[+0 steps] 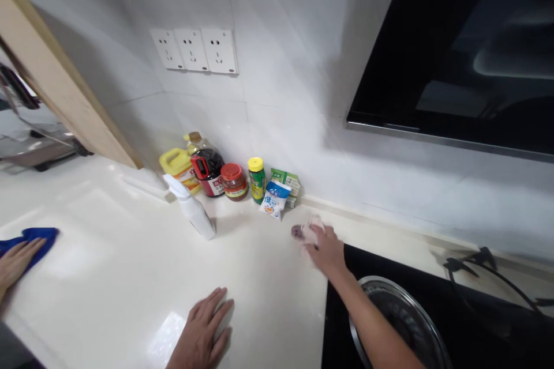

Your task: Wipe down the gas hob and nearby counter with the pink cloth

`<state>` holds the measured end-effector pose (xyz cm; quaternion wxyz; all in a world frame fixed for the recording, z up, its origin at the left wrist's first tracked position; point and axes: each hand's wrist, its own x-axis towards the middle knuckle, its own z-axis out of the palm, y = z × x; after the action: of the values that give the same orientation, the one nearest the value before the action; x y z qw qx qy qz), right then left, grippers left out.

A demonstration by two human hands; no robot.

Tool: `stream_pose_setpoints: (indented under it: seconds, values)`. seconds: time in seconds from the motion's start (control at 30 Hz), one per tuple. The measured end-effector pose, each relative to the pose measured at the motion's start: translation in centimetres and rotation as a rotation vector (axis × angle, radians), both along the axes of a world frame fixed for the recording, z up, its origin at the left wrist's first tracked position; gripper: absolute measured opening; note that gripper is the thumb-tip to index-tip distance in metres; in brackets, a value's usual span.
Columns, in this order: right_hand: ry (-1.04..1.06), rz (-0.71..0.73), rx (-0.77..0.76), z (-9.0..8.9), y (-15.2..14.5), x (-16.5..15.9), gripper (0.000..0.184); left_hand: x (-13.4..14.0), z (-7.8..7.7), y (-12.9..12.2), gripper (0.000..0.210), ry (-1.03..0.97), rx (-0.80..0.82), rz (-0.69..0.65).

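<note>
My right hand [328, 249] is closed around a pale pinkish cloth [312, 229], pressed against the white countertop [264, 277] beside the cooktop's corner. A dark purplish patch shows at the cloth's left end; motion blurs it a little. My left hand [202, 327] lies flat on the counter near the front, fingers stretched out, with nothing in it. Beyond it stands a white spray bottle [193, 213]. Just behind the cloth, a white and blue packet [276, 198] leans on a green packet [289, 180] by the wall.
Along the wall stand a green jar [257, 183], a red-lidded jar [234, 183], a dark sauce jug [210, 172] and a yellow jug [178, 166]. At left, another person's hand [19, 262] presses a blue cloth [41, 240]. A black cooktop [340, 311] holds a metal pan [400, 323].
</note>
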<state>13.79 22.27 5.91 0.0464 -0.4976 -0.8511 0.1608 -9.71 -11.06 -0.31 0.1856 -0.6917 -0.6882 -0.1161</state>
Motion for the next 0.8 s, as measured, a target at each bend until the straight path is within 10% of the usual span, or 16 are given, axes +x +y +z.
stream_pose_setpoints:
  seconds: [0.13,0.3,0.5,0.67,0.8]
  values:
    - [-0.081,0.006,0.026,1.1,6.2,-4.2,0.055,0.2,0.2,-0.1,0.048,-0.005,0.016,0.002]
    - [-0.120,0.042,0.012,0.0,6.4,-7.0,0.053,0.2,0.2,-0.2,0.048,-0.006,-0.002,-0.005]
    - [-0.051,0.376,-0.021,-0.3,-4.6,-7.0,0.050,0.2,0.2,0.0,0.047,-0.005,-0.007,-0.010]
    - [0.170,0.701,-0.048,-4.1,-16.8,-3.6,0.066,0.1,0.1,0.0,0.048,0.018,-0.004,-0.012]
    - [0.298,0.744,-0.136,-4.8,-16.6,-1.3,0.060,0.2,0.0,0.0,0.047,-0.018,-0.012,-0.008]
